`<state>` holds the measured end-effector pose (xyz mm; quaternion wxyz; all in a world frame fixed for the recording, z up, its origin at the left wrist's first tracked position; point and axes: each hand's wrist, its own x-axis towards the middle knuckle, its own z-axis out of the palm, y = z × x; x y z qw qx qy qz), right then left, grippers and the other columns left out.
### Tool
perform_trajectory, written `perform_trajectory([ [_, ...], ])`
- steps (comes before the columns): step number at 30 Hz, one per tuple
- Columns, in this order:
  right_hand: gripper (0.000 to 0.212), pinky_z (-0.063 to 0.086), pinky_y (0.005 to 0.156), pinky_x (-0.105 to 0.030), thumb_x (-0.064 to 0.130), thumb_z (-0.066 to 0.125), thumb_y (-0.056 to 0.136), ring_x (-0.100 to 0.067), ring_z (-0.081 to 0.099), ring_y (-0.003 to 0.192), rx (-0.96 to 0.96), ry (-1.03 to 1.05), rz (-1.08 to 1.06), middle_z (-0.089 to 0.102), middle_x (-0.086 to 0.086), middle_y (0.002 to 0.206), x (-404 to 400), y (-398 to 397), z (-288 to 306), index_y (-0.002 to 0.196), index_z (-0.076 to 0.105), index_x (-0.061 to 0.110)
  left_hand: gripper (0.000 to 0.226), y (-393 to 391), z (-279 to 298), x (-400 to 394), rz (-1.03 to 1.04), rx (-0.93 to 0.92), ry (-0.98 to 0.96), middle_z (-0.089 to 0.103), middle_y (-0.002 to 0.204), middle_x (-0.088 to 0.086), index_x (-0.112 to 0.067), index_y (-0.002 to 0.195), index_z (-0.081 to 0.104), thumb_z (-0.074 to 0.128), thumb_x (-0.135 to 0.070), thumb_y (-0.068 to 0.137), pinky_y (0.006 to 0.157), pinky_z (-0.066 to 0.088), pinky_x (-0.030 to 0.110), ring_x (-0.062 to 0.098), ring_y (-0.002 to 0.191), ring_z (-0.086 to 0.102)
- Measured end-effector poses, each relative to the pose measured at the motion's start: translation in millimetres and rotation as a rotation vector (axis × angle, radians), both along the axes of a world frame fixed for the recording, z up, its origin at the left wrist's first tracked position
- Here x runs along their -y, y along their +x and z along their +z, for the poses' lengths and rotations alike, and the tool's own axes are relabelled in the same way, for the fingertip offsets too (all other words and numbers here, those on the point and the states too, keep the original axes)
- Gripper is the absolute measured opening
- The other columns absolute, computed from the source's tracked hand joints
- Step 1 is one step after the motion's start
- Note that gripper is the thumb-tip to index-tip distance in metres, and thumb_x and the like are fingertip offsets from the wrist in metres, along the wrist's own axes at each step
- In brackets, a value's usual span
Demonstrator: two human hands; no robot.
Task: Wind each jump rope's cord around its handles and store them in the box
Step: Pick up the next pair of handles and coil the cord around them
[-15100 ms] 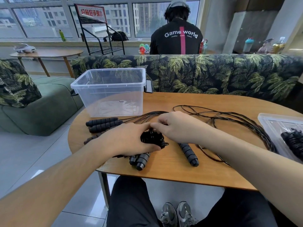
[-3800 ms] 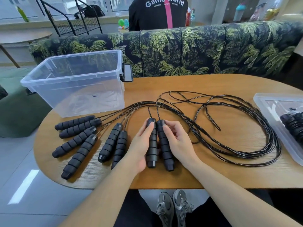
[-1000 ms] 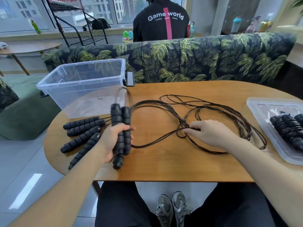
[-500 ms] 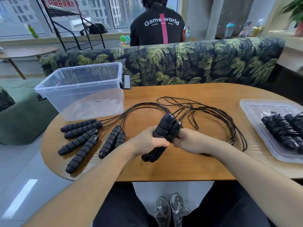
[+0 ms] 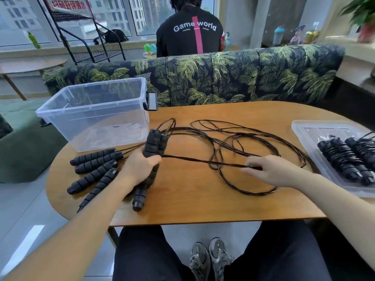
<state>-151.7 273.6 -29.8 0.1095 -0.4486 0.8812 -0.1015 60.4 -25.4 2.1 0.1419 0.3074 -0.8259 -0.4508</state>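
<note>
My left hand [image 5: 140,167] grips a pair of black ribbed jump rope handles [image 5: 154,145], held upright and tilted over the wooden table [image 5: 203,199]. From them a black cord [image 5: 203,160] runs taut to the right, where my right hand [image 5: 269,171] pinches it. More loose cords [image 5: 233,138] lie looped across the table's middle. Several other black handles [image 5: 95,167] lie fanned out at the left. The clear plastic box [image 5: 93,116] stands at the back left with nothing visible inside.
A clear lid [image 5: 316,142] at the right edge carries wound jump ropes [image 5: 349,159]. A leaf-patterned sofa back [image 5: 223,76] runs behind the table, with a person in a black shirt [image 5: 188,31] seated beyond it. My knees and shoes show under the near edge.
My hands have parted: the right hand moved right, drawing the cord taut, while the left hand shifted left with the handle pair and raised it more upright.
</note>
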Motion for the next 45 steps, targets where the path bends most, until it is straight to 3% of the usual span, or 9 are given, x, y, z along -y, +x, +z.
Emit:
perform_trajectory([
  [6,0.036,0.055,0.067,-0.031,0.071,0.030,0.090,-0.005,0.061,0.067,0.010,-0.146,0.027,0.067,0.012,0.080,13,14,4,0.104,0.056,0.050,0.017,-1,5,-18,-0.269,0.174,-0.102,0.070,0.116,0.001,-0.028,0.103,0.062,0.070,-0.022,0.089,0.100,0.048,0.041,0.026,0.115,0.061],
  [8,0.039,0.048,0.065,-0.025,0.073,0.030,0.089,-0.003,0.058,0.068,0.037,-0.158,0.051,0.064,0.017,0.079,23,24,11,0.111,0.056,0.054,0.046,-4,10,-34,-0.435,0.154,-0.198,0.033,0.146,-0.017,-0.033,0.133,0.052,0.069,-0.021,0.093,0.124,0.014,0.042,0.010,0.145,0.022],
  [10,0.026,0.039,0.061,-0.020,0.065,0.036,0.096,-0.001,0.054,0.066,0.038,-0.144,0.095,0.055,0.021,0.069,34,31,14,0.110,0.056,0.055,0.064,-12,13,-56,-0.565,0.128,-0.219,0.018,0.139,-0.024,-0.027,0.151,0.037,0.066,-0.016,0.095,0.111,-0.005,0.019,-0.010,0.130,0.005],
  [12,0.015,0.041,0.063,-0.024,0.050,0.044,0.102,-0.002,0.055,0.069,0.077,-0.142,0.114,0.055,0.019,0.070,43,36,18,0.091,0.054,0.048,0.046,-24,11,-75,-0.693,0.111,-0.141,0.043,0.137,-0.022,-0.022,0.137,0.051,0.068,-0.020,0.094,0.119,0.011,0.024,-0.007,0.131,0.029],
  [15,0.020,0.048,0.074,-0.034,0.030,0.055,0.098,-0.011,0.059,0.080,0.128,-0.205,0.147,0.058,0.018,0.081,48,38,12,0.079,0.052,0.037,0.022,-33,11,-86,-0.734,0.124,-0.149,0.066,0.100,0.007,-0.021,0.108,0.060,0.070,-0.022,0.089,0.087,0.053,0.043,0.021,0.094,0.063],
  [20,0.036,0.054,0.077,-0.027,0.066,0.055,0.089,-0.002,0.063,0.086,0.193,-0.175,0.103,0.067,0.014,0.095,36,24,-3,0.115,0.051,0.040,0.012,-35,9,-72,-0.697,0.058,-0.223,0.065,0.083,0.007,-0.020,0.093,0.060,0.069,-0.015,0.086,0.075,0.054,0.043,0.019,0.073,0.060],
  [24,0.023,0.041,0.056,-0.020,0.060,0.048,0.096,-0.005,0.056,0.061,0.064,-0.059,0.052,0.059,0.008,0.068,9,10,-1,0.086,0.048,0.040,0.016,-17,26,-46,-0.594,-0.063,-0.070,0.061,0.069,-0.006,-0.021,0.090,0.059,0.069,-0.023,0.078,0.063,0.050,0.023,0.005,0.062,0.058],
  [32,0.031,0.047,0.064,-0.031,0.062,0.038,0.093,-0.008,0.059,0.069,0.118,-0.289,-0.068,0.063,0.005,0.076,-10,-6,-5,0.084,0.053,0.037,0.030,-7,35,-5,-0.158,-0.293,0.076,0.060,0.074,0.015,-0.004,0.086,0.062,0.065,-0.030,0.071,0.073,0.051,0.045,0.030,0.072,0.058],
  [45,0.025,0.047,0.089,-0.039,0.037,0.034,0.108,-0.015,0.059,0.095,0.316,-0.239,0.183,0.064,0.002,0.105,59,41,32,0.119,0.052,0.022,0.030,-20,6,-74,-0.455,-0.107,0.448,0.063,0.095,0.017,-0.010,0.101,0.064,0.063,-0.026,0.076,0.092,0.050,0.046,0.025,0.089,0.061],
])
